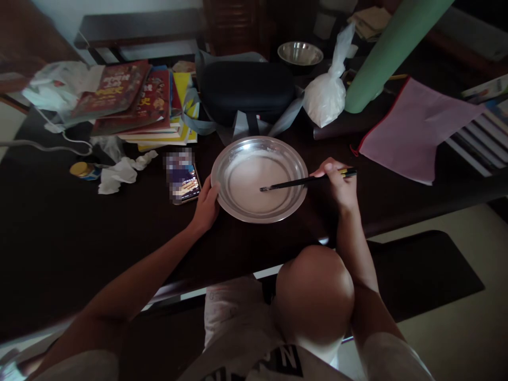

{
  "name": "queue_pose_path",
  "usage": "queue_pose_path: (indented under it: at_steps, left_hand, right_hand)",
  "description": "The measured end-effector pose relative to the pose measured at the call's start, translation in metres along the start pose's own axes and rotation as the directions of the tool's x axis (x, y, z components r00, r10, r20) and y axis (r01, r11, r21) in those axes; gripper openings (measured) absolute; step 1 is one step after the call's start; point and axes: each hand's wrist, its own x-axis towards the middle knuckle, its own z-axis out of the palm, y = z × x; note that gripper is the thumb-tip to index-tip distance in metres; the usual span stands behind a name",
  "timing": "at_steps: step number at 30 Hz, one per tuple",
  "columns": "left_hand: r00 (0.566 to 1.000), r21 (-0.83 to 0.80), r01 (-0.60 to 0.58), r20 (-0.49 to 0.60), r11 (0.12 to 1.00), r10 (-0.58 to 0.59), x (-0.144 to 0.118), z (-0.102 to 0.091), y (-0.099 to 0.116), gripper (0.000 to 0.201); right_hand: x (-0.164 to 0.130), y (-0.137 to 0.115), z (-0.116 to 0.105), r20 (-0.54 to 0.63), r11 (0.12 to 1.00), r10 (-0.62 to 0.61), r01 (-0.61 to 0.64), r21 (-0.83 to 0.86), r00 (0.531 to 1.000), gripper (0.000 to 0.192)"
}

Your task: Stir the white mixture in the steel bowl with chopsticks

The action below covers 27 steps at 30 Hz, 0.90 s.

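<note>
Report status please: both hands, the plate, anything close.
Left hand steadies metal plate rim. Right hand holds chopsticks, tips in white liquid. Phone beside plate.

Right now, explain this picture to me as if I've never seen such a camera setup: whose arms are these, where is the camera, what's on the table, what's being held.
The camera sits on a person's head and looks down, so both arms are that person's own, and a raised knee shows below. The left hand rests on the rim of a shallow metal plate holding a pale liquid. The right hand holds dark chopsticks with their tips in that liquid. On the dark table also lie a phone, stacked books, a black case, a tied white bag and a pink pouch.
</note>
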Motion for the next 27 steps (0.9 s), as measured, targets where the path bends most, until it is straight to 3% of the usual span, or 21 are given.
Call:
queue_pose_path:
  at_steps: [4,9,14,19,24,27]
  left_hand:
    - [1.000,0.007,-0.012,0.005,1.000,0.012,0.0000,-0.0006,-0.0006,0.048]
    - [1.000,0.001,-0.009,0.010,1.000,0.009,0.0006,-0.0009,-0.0006,0.050]
    - [1.000,0.006,-0.012,-0.003,1.000,0.012,0.0005,-0.0006,-0.0006,0.051]
    - [1.000,-0.005,0.006,0.001,1.000,-0.006,0.0004,-0.0003,0.0007,0.054]
    - [1.000,0.029,-0.018,0.012,0.999,0.018,0.0004,-0.0006,0.0010,0.051]
    - [1.000,0.026,-0.021,0.008,0.999,0.021,0.0002,-0.0002,0.0007,0.050]
  right_hand:
    - [-0.0004,-0.0022,0.0021,0.123,0.999,-0.031,0.034,-0.019,0.992,0.043]
    - [-0.0005,-0.0010,0.0008,0.002,1.000,-0.012,0.012,-0.008,1.000,0.044]
    - [-0.0001,-0.0018,0.0025,0.119,0.999,-0.029,0.033,-0.030,0.992,0.044]
    - [0.0001,-0.0016,0.0018,-0.009,1.000,-0.017,0.017,-0.012,1.000,0.044]
    - [0.0001,-0.0037,0.0039,0.115,0.999,-0.020,0.024,-0.033,0.993,0.047]
    - [-0.0001,-0.0028,0.0027,0.048,0.999,-0.031,0.033,-0.036,0.998,0.046]
